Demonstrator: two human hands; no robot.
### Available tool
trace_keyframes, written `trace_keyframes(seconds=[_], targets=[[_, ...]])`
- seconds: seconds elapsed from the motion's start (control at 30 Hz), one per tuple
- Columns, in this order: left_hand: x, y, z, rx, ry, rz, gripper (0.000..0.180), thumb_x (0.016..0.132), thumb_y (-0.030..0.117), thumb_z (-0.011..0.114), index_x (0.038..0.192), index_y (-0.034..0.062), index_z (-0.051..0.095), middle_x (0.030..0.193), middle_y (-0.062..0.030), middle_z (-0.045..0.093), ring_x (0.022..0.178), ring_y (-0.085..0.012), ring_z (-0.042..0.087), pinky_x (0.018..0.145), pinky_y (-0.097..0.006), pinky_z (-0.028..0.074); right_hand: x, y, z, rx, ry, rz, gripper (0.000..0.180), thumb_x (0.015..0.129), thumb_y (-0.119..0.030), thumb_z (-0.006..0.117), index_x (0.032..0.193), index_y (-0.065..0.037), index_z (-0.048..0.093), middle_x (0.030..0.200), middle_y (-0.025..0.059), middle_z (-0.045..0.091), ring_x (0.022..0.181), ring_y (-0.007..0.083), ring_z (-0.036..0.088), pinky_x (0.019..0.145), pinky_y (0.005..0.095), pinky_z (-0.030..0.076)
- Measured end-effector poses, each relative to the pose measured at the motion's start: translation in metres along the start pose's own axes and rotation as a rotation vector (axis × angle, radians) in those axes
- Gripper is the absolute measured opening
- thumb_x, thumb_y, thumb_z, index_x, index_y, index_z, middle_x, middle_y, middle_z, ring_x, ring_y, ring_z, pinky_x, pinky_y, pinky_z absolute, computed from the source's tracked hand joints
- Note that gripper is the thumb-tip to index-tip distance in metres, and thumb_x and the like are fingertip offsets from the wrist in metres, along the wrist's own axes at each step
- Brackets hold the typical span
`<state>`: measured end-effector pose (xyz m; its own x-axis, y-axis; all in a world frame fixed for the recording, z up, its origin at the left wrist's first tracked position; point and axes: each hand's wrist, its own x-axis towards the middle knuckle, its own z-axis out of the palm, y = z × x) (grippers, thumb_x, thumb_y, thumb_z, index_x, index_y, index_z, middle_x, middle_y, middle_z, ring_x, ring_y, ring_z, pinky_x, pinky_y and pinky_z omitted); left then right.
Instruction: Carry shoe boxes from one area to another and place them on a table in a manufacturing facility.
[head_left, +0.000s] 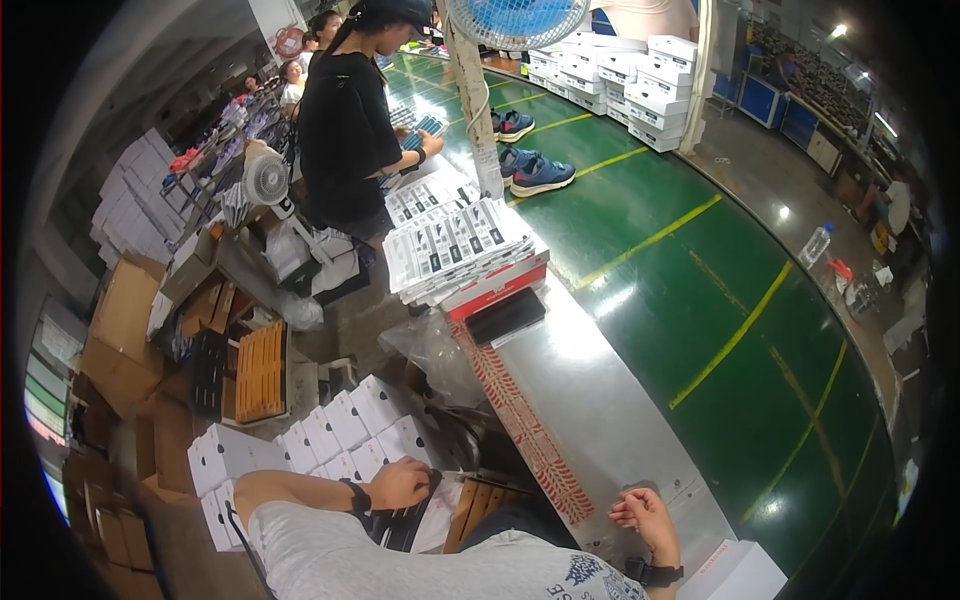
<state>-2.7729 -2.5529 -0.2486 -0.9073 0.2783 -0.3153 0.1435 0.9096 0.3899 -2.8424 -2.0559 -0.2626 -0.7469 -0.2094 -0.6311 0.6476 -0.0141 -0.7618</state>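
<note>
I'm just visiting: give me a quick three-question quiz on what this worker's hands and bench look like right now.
1. True or false: the right hand rests on the grey bench top.
2. Which lies nearest the left hand? A) blue sneakers B) a stack of white boxes C) a water bottle
3. Fill in: the strip along the bench's near edge is white and ____.

Key:
1. True. Its fingers are curled, holding nothing visible.
2. B. The left hand reaches down beside the bench, onto a dark flat item close to those boxes.
3. Red.
</note>
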Motion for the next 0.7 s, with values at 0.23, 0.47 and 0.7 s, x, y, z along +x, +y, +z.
trace_keyframes(seconds=[0.23,0.47,0.7], targets=[[0.001,0.003,-0.004,0.011,-0.021,0.002,0.022,0.084,0.025,0.063,0.089,0.0072,0.074,0.117,-0.0061,0.068,0.111,-0.0294,0.06,0.093,-0.041,0.053,-0.001,-0.002,0.001,0.004,0.007,-0.007,0.02,0.104,-0.018,0.05,0.111,0.0,0.053,0.096,0.0156,0.07,0.082,0.0232,0.073,0.067,0.0276,0.057],[0.0,0.002,-0.001,0.005,-0.004,-0.01,0.023,0.084,0.026,0.063,0.089,0.0068,0.074,0.116,-0.0054,0.069,0.112,-0.029,0.06,0.092,-0.041,0.053,0.0,-0.002,-0.001,0.024,0.006,0.012,0.021,0.104,-0.019,0.05,0.112,0.0,0.052,0.095,0.0154,0.069,0.081,0.0242,0.073,0.069,0.0292,0.058],[0.002,0.002,-0.004,-0.013,-0.006,-0.018,0.022,0.084,0.025,0.063,0.09,0.0067,0.074,0.115,-0.0054,0.069,0.111,-0.0291,0.061,0.091,-0.041,0.054,0.0,-0.012,0.005,0.001,0.018,0.023,0.023,0.103,-0.02,0.053,0.113,0.0,0.052,0.094,0.0153,0.069,0.08,0.0239,0.073,0.068,0.0299,0.058]])
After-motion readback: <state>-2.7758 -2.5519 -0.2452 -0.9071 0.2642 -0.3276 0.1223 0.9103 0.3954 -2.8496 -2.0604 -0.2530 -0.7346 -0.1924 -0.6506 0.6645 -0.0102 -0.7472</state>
